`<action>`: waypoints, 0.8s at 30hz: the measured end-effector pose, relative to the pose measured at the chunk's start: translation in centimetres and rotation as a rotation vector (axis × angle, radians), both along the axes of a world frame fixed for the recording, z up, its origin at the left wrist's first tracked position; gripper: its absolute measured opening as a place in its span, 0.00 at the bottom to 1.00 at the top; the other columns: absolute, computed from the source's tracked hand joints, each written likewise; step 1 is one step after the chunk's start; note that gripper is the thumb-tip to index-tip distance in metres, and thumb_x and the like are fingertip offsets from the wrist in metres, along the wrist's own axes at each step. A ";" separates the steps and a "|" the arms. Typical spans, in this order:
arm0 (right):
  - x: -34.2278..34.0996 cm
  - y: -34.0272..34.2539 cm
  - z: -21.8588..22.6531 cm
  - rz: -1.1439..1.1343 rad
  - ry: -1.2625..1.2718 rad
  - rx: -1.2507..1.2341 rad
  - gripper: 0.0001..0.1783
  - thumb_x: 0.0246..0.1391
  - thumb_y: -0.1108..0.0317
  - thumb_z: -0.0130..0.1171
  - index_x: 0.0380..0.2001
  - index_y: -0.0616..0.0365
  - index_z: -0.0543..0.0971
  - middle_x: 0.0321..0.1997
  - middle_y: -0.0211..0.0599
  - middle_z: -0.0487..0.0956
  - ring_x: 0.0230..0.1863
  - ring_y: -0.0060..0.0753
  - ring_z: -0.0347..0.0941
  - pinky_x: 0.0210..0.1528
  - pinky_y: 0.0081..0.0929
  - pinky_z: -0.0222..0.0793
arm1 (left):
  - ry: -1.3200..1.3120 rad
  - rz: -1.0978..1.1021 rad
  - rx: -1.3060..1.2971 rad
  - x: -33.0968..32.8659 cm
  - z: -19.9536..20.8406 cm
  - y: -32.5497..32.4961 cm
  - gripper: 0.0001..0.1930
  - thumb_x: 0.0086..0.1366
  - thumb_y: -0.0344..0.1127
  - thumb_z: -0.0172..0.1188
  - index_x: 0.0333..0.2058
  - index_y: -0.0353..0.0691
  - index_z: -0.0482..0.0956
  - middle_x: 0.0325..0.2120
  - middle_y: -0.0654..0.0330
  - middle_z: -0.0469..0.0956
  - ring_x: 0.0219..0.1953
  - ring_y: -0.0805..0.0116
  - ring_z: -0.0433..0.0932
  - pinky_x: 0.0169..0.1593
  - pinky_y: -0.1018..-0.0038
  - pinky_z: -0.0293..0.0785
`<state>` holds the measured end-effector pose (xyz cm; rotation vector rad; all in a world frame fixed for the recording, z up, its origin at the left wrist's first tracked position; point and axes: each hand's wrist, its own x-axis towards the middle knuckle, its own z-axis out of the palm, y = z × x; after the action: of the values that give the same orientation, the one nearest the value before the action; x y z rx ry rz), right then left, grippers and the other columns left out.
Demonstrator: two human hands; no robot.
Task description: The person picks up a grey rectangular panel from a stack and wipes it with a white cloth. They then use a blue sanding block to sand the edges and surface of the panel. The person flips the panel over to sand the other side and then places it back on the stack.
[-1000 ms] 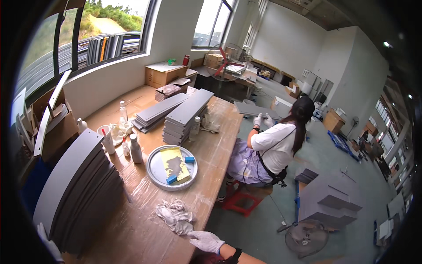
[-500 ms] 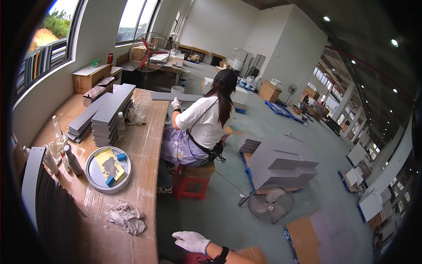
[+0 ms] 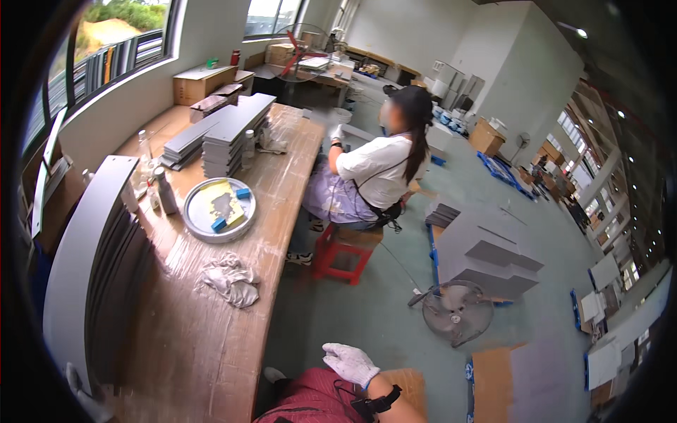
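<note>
My right hand [image 3: 350,363], in a white knit glove, hovers above my red-clad lap with its fingers stretched out and nothing in it. At the lower left, a blurred pale shape that looks like my gloved left hand [image 3: 83,395] is at the near end of a stack of long grey panels [image 3: 81,261]. Its fingers are too smeared and dark to read. The panels stand on edge along the table's left side. On the wrapped table, a crumpled white rag [image 3: 231,280] lies nearest, and beyond it a round white lid [image 3: 201,230] bears a yellow sheet and two blue blocks.
Bottles [image 3: 165,190] stand beside the lid, with flat-stacked grey panels [image 3: 233,134] behind. A co-worker [image 3: 381,158] sits on a red stool [image 3: 345,254] at the table's right side. A floor fan [image 3: 458,315] and stacked grey boards [image 3: 486,247] stand on the floor to the right.
The view has swung left and down, so the table and co-worker sit farther right. My red-clad lap and the near panel stack show more. My right hand stays empty.
</note>
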<state>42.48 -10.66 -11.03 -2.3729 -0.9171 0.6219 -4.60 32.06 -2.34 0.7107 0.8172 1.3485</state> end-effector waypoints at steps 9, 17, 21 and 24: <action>2.7 10.3 -2.4 0.181 0.057 0.187 0.20 0.58 0.63 0.65 0.51 0.60 0.81 0.46 0.46 0.85 0.46 0.42 0.84 0.51 0.35 0.79 | 0.057 0.255 -0.172 1.0 2.5 -15.7 0.13 0.53 0.30 0.57 0.39 0.34 0.77 0.27 0.55 0.80 0.23 0.58 0.82 0.26 0.67 0.84; 7.8 29.7 -6.0 0.236 -0.193 0.301 0.24 0.54 0.60 0.69 0.53 0.57 0.81 0.54 0.49 0.81 0.56 0.48 0.77 0.60 0.41 0.72 | 0.122 0.329 -0.286 2.1 1.8 -24.6 0.30 0.43 0.24 0.56 0.50 0.23 0.75 0.38 0.46 0.82 0.35 0.53 0.86 0.46 0.64 0.85; 7.6 34.5 -9.4 0.371 -0.510 0.105 0.37 0.52 0.45 0.68 0.63 0.47 0.75 0.67 0.51 0.71 0.69 0.56 0.63 0.71 0.45 0.60 | 0.086 0.359 -0.392 2.1 -0.1 -26.4 0.28 0.43 0.23 0.57 0.48 0.23 0.76 0.35 0.46 0.83 0.34 0.53 0.86 0.45 0.64 0.85; 5.0 35.2 -10.0 0.443 -0.625 0.015 0.31 0.48 0.53 0.71 0.57 0.44 0.80 0.62 0.49 0.75 0.67 0.55 0.65 0.69 0.45 0.63 | 0.169 0.376 -0.429 0.5 -2.0 -28.1 0.28 0.45 0.22 0.57 0.50 0.23 0.76 0.36 0.46 0.83 0.35 0.54 0.86 0.45 0.63 0.85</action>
<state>47.51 24.51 -21.01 -2.3942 -1.7314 -0.0028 -4.05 3.96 -4.32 0.3431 1.3774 1.3883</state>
